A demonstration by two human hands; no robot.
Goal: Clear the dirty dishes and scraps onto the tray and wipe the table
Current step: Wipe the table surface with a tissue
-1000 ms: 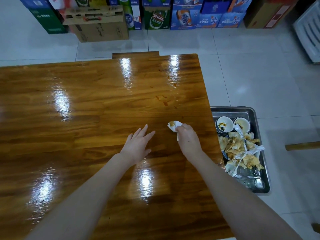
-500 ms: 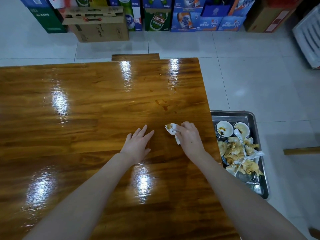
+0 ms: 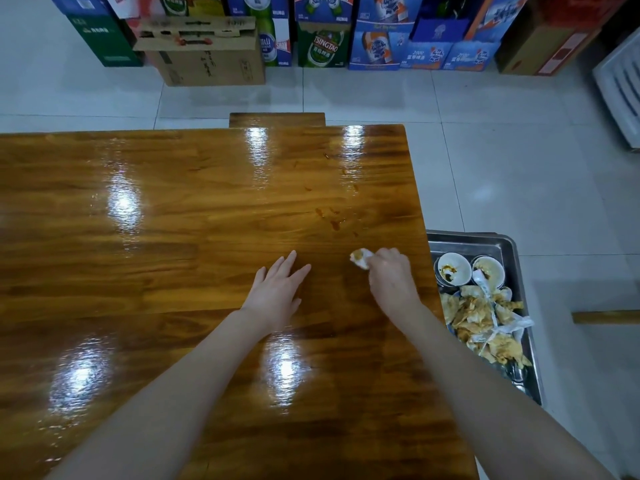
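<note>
One soiled tissue wad [image 3: 360, 258], stained orange-brown at its tip, is pinched in the curled fingers of the right hand [image 3: 391, 277] and pressed to the varnished wooden table [image 3: 156, 237] near its right edge. Reddish sauce spots [image 3: 329, 219] lie just beyond the wad, with fainter ones toward the far corner; these look to be the work left. Left hand [image 3: 277, 289] rests palm down beside it, fingers straight, bracing. Suggested technique: turn a cleaner face of the tissue downward and draw each spot toward the table edge rather than spreading it, then drop the wad into the steel tray [image 3: 507, 244], which sits lower, just off the right side, already carrying two small white bowls [image 3: 453, 271] and a heap of scraps [image 3: 481, 320]
</note>
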